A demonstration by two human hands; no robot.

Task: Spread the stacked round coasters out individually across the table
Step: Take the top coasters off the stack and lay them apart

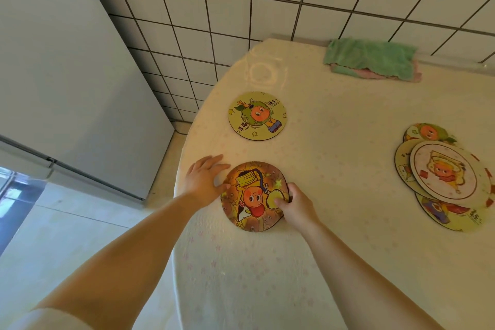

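Observation:
A round orange-brown cartoon coaster (254,196) lies flat near the table's left edge. My right hand (294,206) pinches its right rim, thumb on top. My left hand (205,179) rests beside its left rim with fingers spread, thumb touching the edge. A yellow-green coaster (257,115) lies alone farther back. At the right a loose pile of several overlapping coasters (444,177) sits with a pale one on top.
The table (334,129) has a cream patterned cloth and a curved left edge. A folded green and pink cloth (372,60) lies at the back by the tiled wall. A grey fridge (67,75) stands to the left.

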